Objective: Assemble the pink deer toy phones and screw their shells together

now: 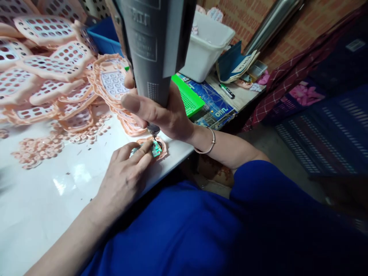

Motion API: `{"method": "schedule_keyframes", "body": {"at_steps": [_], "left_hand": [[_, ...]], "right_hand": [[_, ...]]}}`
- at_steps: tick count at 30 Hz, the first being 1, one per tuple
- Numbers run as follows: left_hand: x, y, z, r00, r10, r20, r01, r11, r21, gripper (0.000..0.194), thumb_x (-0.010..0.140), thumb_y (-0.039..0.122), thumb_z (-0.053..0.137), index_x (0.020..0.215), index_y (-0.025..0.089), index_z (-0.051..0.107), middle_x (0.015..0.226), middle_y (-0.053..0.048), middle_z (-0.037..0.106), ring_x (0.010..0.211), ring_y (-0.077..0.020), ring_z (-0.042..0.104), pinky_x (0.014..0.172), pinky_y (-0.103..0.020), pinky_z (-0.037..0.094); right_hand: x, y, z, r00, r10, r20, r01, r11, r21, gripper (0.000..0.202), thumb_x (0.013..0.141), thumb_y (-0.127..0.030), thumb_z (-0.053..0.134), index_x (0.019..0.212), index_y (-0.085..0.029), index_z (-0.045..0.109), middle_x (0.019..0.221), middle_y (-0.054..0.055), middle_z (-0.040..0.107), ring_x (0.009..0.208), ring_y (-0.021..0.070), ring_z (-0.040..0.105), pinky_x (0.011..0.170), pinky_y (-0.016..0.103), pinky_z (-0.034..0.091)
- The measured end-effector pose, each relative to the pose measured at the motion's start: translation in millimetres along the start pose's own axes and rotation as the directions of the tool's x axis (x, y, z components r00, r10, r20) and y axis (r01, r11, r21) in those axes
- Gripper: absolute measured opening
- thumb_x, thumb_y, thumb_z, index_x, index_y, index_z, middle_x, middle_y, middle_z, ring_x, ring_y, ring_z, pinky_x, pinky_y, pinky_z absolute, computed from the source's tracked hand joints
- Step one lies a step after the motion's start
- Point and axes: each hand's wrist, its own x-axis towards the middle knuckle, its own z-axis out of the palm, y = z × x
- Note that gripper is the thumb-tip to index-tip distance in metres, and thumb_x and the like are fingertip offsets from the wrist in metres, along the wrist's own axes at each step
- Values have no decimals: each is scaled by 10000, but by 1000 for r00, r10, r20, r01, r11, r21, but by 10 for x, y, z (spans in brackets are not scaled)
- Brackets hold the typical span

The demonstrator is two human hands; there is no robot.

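My right hand (165, 111) is wrapped round a large grey electric screwdriver (153, 57) that hangs upright, its tip pointing down. The bit meets a small green circuit board (156, 147) that sits in a peach plastic shell (165, 153) near the table's front edge. My left hand (128, 163) lies over the shell's left side. Its fingers are close together and press the board and shell down, hiding part of both. A bracelet is on the right wrist.
Peach perforated plastic parts (51, 63) pile up at the left, with many small peach rings (43, 147) before them on the white table (71, 211). Behind stand a blue bin (105, 34), a green basket (189, 97) and a white bucket (211, 46). A notebook (235, 63) and pen (226, 91) lie right.
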Motion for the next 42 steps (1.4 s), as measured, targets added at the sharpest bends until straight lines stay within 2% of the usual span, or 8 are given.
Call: {"method": "schedule_keyframes", "body": {"at_steps": [3,9,12,15,21,25,29,42], "left_hand": [[8,-8,21,999,17,-32,-17,1000,-4,118,959,132,484,994,158,594,1364,-138,663,1040,-332,591,811,-460,527],[2,-7,14,1000,-18,-20,17,999,-51,177,973,154,447,971,181,622,1316,-131,693,1041,-331,601,811,-477,535],[-3,-8,17,999,-34,-15,33,998,-53,201,982,166,431,952,198,627,1333,-122,685,1049,-326,607,825,-478,540],[-9,-14,22,999,-11,-35,10,999,-46,184,965,141,450,1002,188,624,1345,-125,679,1056,-328,613,818,-465,544],[-80,-43,19,998,31,-50,-29,999,36,276,945,109,454,1174,166,597,1426,-164,614,1197,-374,594,912,-524,521],[-165,-98,93,996,-30,-87,32,999,22,308,916,140,495,1189,197,625,1516,-201,512,1333,-437,521,1006,-632,471],[-212,-145,178,990,-72,-118,59,993,-106,342,919,162,491,1244,222,583,1478,-201,534,1259,-371,584,957,-540,551],[-209,-146,176,989,-65,-136,48,991,-126,303,977,183,444,1252,233,559,1387,-156,585,1239,-311,579,963,-461,554]], "right_hand": [[16,-43,13,998,-68,0,67,986,150,315,749,-345,780,856,-222,510,532,-125,431,479,55,410,463,240,357],[47,-5,-17,999,8,45,-9,1000,22,524,732,-638,752,741,-235,416,572,-102,420,523,51,419,481,228,405],[70,20,-17,1000,14,24,-14,1000,-15,590,692,-760,702,806,-229,471,560,-107,395,500,44,416,462,213,406],[80,-93,-35,1000,5,-15,-6,998,-64,577,720,-747,674,953,-236,542,589,-99,432,511,56,440,485,205,431],[147,-353,-338,962,-135,-238,89,977,-195,574,747,-711,651,1071,-246,556,769,-55,571,526,65,470,500,229,440],[210,-196,-631,913,-237,-331,155,954,-257,652,712,-770,676,1041,-230,515,674,-109,502,483,19,471,460,201,389],[243,32,-776,908,-221,-355,145,963,-229,614,695,-724,727,1011,-235,535,638,-121,514,484,20,496,443,212,394],[199,221,-750,916,-166,-365,104,977,-184,583,746,-751,675,1020,-257,532,602,-122,511,493,32,466,461,204,382]]}}
